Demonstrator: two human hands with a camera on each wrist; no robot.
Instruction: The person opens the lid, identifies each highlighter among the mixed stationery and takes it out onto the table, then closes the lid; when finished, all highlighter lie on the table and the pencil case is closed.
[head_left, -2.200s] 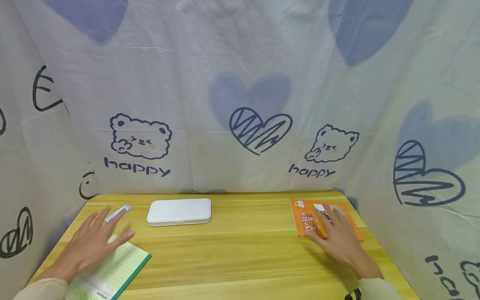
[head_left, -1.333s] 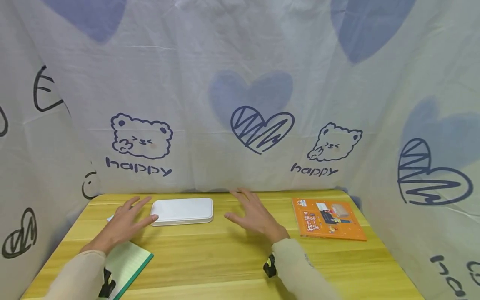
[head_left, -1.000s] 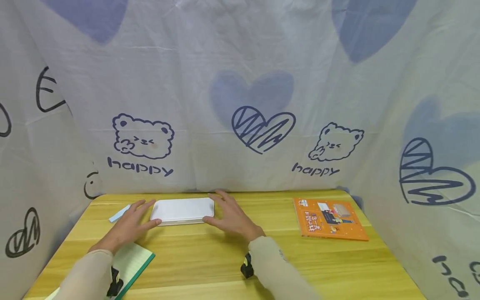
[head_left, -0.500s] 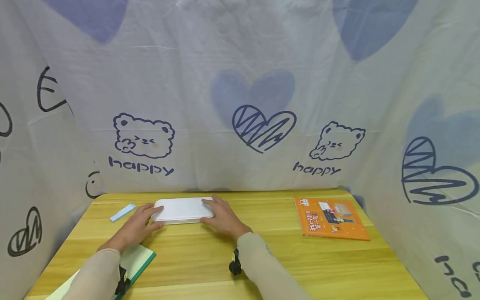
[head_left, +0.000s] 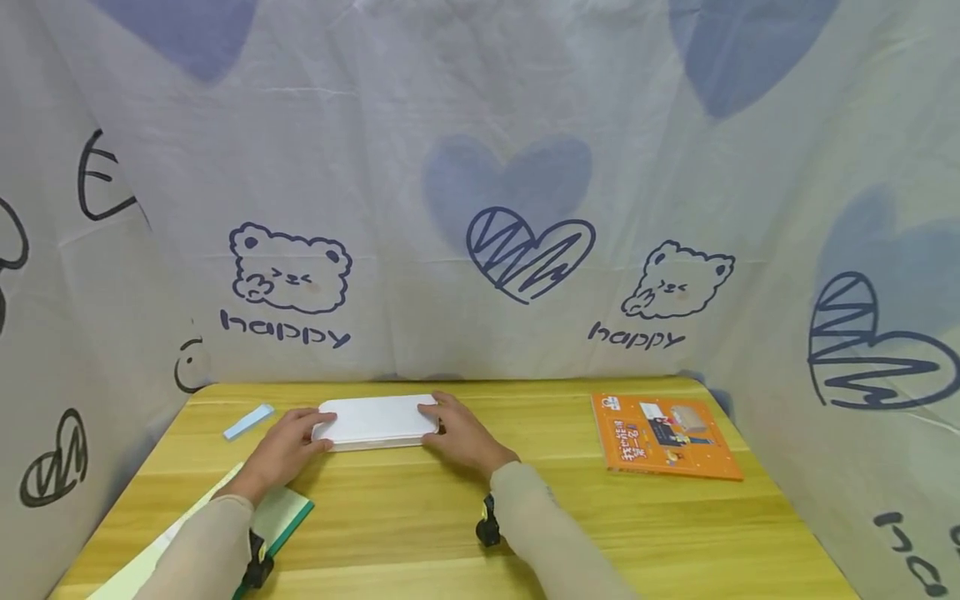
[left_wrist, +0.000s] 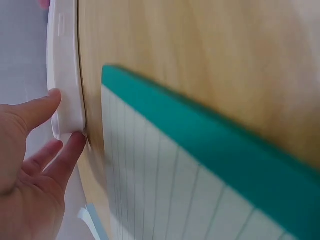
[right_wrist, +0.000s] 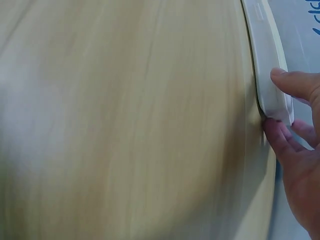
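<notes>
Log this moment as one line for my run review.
left hand: grips white case, left end | right hand: grips its right end | case: closed | orange book: untouched

On my left wrist feed I see the left hand at the left side, gripping the near end of a long, smooth white case with rounded corners. The thumb rests on the case's side wall, and the fingertips touch its end, close to the pale, wood-grained tabletop. I can make out a small rectangular mark farther up that wall. A notebook with pale lined paper and a teal edge slants across the lower right, near the case. At the bottom I get part of a light blue strip, beside the hand.
</notes>
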